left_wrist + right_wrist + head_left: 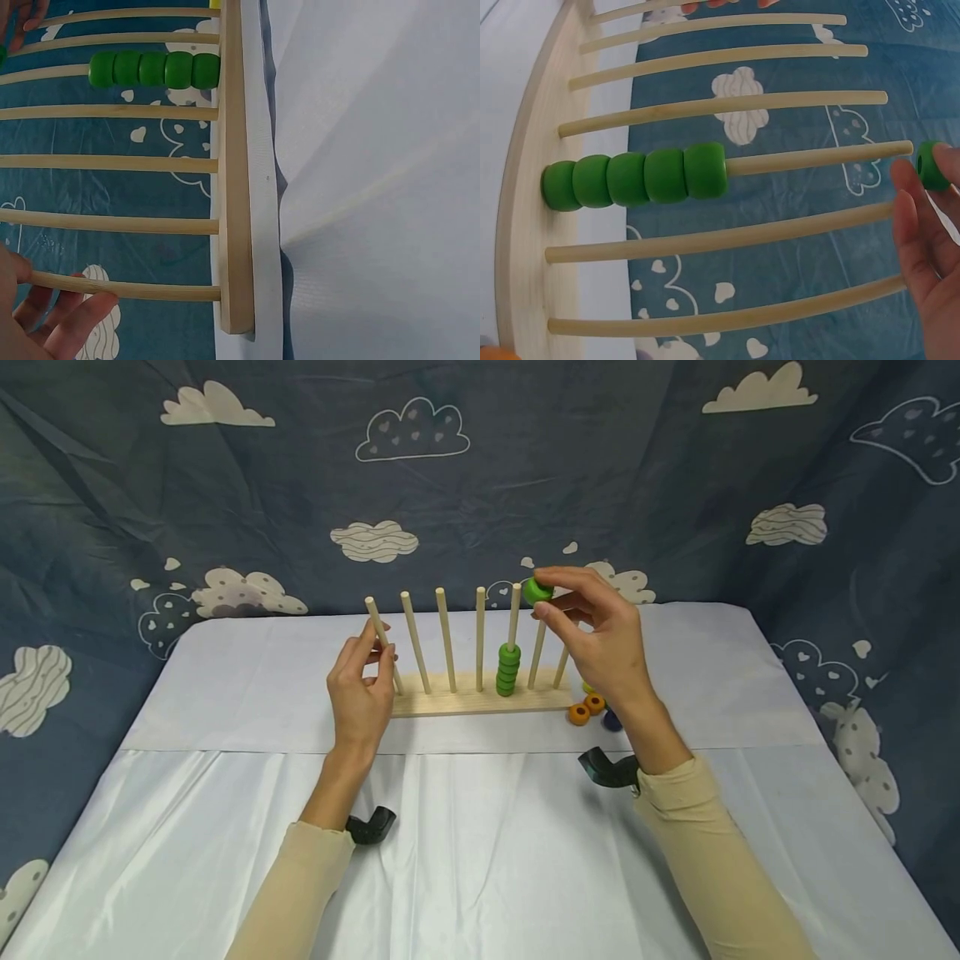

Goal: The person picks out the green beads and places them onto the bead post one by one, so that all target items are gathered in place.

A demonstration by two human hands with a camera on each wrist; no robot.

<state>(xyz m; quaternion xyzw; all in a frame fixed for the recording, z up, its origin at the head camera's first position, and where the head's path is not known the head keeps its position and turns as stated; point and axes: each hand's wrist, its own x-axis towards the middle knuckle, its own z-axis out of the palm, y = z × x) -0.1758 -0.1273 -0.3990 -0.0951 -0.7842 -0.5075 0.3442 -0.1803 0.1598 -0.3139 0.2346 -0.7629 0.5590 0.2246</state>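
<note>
A wooden rack with a row of several upright pegs stands on the table. Several green beads are stacked on its third peg from the right, filling the lower part. My right hand pinches one more green bead between thumb and fingers, close beside the top of that peg. In the right wrist view the bead's hole faces the peg's tip, with a small gap between. My left hand holds the leftmost peg near its upper part, thumb and fingers on either side.
Orange beads, a dark blue bead and a partly hidden yellow one lie at the rack's right end, below my right hand. A white cloth covers the table. Behind it hangs a dark blue curtain with clouds.
</note>
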